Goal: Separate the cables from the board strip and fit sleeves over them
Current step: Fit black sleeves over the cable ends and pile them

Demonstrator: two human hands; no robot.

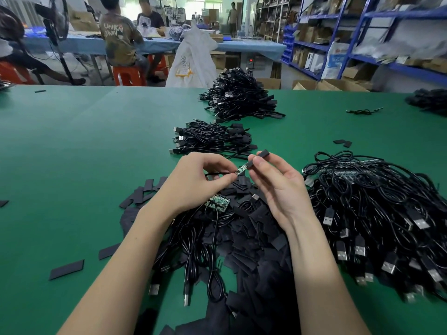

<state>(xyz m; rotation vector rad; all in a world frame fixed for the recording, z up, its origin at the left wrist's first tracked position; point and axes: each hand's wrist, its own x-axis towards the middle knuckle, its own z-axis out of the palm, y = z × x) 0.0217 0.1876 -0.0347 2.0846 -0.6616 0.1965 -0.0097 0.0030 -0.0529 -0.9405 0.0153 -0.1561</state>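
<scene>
My left hand (193, 181) pinches a thin black cable (214, 174) just behind the small green board (242, 169) at its end. My right hand (278, 182) pinches a black sleeve (258, 157), and the sleeve's mouth sits over the tip of that small board. Below my hands lies a green board strip (216, 203) with cables still joined to it, on a heap of flat black sleeves (261, 238). Loose black USB cables (193, 250) trail toward me from the strip.
A big pile of USB cables (377, 213) lies at the right. Two piles of sleeved cables (212, 139) (239, 95) sit further back on the green table (72, 153). Stray sleeves (66, 269) lie at the left. People sit at a far table.
</scene>
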